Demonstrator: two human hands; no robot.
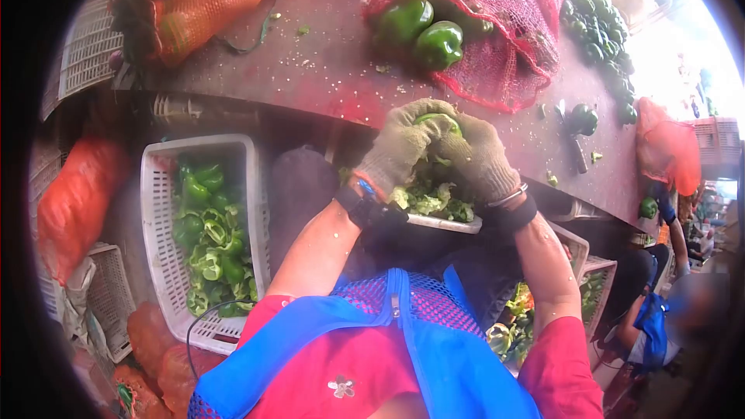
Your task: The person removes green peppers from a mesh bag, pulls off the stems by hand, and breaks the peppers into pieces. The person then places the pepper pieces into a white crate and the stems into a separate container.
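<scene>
Both of my hands wear dirty knit work gloves and meet over the table's near edge. My left hand [396, 147] and my right hand [483, 157] are closed round a green bell pepper [439, 119], mostly hidden by the fingers. Right below them, a white crate [446, 223] holds pale green pepper cores and scraps [436, 203]. Past my hands, whole green peppers [439, 45] spill from the mouth of a red mesh sack [497, 54].
To the left stands a white crate [256, 186] of cut green peppers [211, 240]. A knife [579, 154] and a pepper [582, 119] lie on the table [310, 54] at right. Orange sacks [81, 202] and more crates [112, 302] surround me. Another person [660, 310] works at far right.
</scene>
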